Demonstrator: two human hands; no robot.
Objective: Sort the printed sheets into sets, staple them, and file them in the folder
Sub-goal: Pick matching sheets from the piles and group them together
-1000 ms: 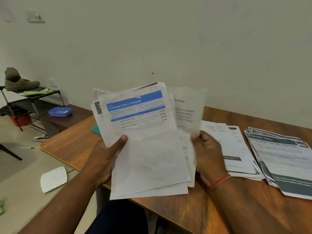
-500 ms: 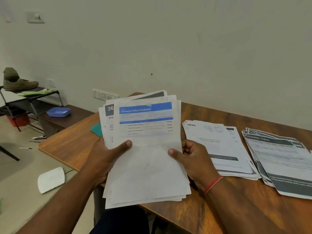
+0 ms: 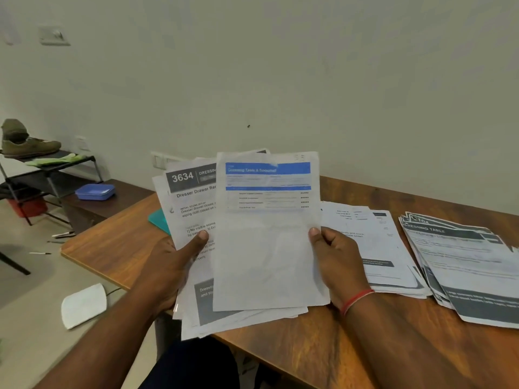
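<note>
I hold a loose stack of printed sheets (image 3: 196, 310) above the near edge of the wooden table (image 3: 309, 346). My left hand (image 3: 171, 265) grips the stack from the left, thumb on a sheet headed 3634 (image 3: 191, 192). My right hand (image 3: 337, 262) pinches the top sheet with a blue header (image 3: 266, 248) at its right edge, shifted right off the stack. Two sorted piles lie on the table to the right: a white pile (image 3: 376, 248) and a dark-headed pile (image 3: 463, 262). A teal folder corner (image 3: 158, 220) shows behind the stack. No stapler is in view.
A low dark bench with a blue tray (image 3: 95, 191) stands left of the table. A black rack with a shoe (image 3: 28, 144) is at the far left. A white pad (image 3: 84, 304) and pens lie on the floor. A wall runs behind the table.
My right hand laid a sheet on the white pile, came back to the stack, and now slides the blue-headed top sheet to the right, uncovering the 3634 sheet.
</note>
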